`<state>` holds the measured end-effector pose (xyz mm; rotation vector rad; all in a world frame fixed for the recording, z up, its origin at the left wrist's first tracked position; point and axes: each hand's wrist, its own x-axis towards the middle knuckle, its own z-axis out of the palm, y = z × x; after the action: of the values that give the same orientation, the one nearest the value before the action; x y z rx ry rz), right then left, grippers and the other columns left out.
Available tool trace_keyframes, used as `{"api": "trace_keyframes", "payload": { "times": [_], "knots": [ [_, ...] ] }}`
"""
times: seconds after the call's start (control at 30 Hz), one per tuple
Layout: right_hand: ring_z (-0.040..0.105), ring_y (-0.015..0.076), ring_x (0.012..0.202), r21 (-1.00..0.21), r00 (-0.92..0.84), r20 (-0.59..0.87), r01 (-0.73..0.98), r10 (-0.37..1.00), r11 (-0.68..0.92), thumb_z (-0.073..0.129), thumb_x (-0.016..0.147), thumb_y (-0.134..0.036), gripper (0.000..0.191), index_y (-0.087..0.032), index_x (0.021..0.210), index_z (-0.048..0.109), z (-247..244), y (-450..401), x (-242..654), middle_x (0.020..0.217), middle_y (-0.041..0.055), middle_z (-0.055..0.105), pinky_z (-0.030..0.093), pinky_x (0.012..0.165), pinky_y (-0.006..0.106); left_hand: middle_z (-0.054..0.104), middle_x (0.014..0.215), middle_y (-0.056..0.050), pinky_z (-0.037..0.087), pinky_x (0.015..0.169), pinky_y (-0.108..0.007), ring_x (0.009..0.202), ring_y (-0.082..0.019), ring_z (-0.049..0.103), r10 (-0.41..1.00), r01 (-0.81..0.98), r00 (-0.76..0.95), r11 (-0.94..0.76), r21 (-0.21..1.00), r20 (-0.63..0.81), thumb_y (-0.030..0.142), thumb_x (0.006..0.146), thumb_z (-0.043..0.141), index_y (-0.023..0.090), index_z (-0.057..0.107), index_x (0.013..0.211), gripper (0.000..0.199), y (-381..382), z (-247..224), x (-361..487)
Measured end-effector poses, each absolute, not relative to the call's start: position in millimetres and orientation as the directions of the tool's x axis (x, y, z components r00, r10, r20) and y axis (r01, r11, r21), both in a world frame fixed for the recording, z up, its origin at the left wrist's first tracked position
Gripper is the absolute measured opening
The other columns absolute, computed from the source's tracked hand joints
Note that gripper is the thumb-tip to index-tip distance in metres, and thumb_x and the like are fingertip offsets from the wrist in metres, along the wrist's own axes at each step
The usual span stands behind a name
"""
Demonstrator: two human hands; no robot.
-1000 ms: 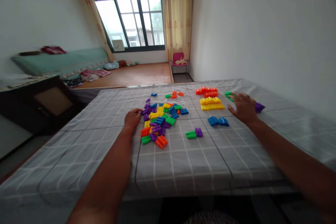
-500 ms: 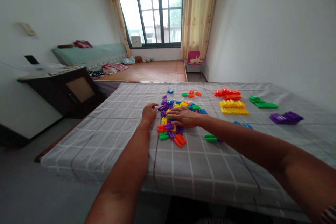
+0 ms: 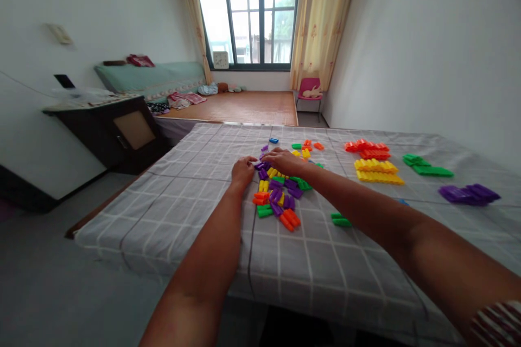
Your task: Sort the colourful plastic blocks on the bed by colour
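Note:
A mixed heap of purple, yellow, green and orange plastic pieces (image 3: 277, 195) lies on the checked cloth. My left hand (image 3: 244, 169) is at the heap's left edge, fingertips beside some purple pieces; whether it pinches one is too small to tell. Over the back of the heap reaches my right hand (image 3: 283, 160), its fingers extended left toward the left hand's fingertips and hiding what lies beneath. To the right are sorted groups: orange pieces (image 3: 367, 149), yellow pieces (image 3: 377, 172), green pieces (image 3: 427, 166) and purple pieces (image 3: 469, 194).
The cloth-covered table (image 3: 163, 222) spans the view. A blue piece (image 3: 274, 141) and a few orange and green ones lie behind the heap. Green pieces (image 3: 341, 219) sit near my right forearm. Beyond are a bed (image 3: 252, 105), a dark cabinet (image 3: 97, 135) and a pink chair (image 3: 306, 85).
My right hand has moved from the middle of the heap to its back left, closer to my left hand, uncovering purple and green pieces. The camera view has shifted slightly left.

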<state>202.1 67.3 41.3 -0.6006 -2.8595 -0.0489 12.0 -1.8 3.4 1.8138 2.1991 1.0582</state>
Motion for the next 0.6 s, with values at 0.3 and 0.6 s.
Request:
{"api": "trace_keyframes", "payload": {
  "times": [0.3, 0.6],
  "knots": [
    [0.061, 0.0217, 0.099, -0.118, -0.776, 0.223, 0.579, 0.589, 0.807, 0.055, 0.089, -0.028, 0.027, -0.020, 0.113, 0.065, 64, 68, 218, 0.106, 0.0078, 0.070, 0.044, 0.082, 0.030, 0.072, 0.102, -0.006, 0.048, 0.087, -0.028, 0.094, -0.018, 0.064, 0.906, 0.823, -0.289, 0.070, 0.564, 0.310, 0.012, 0.079, 0.047, 0.019, 0.074, 0.101, 0.036, -2, 4, 12],
    [0.064, 0.0194, 0.088, -0.225, -0.829, 0.062, 0.531, 0.556, 0.817, 0.068, 0.079, -0.028, 0.027, -0.019, 0.105, 0.070, 78, 29, 275, 0.102, 0.0061, 0.071, 0.045, 0.072, 0.025, 0.073, 0.102, -0.006, 0.048, 0.086, -0.028, 0.096, -0.019, 0.064, 0.916, 0.847, -0.275, 0.087, 0.524, 0.292, 0.011, 0.079, 0.048, 0.020, 0.074, 0.101, 0.036, -6, 10, 16]
  ]
}}
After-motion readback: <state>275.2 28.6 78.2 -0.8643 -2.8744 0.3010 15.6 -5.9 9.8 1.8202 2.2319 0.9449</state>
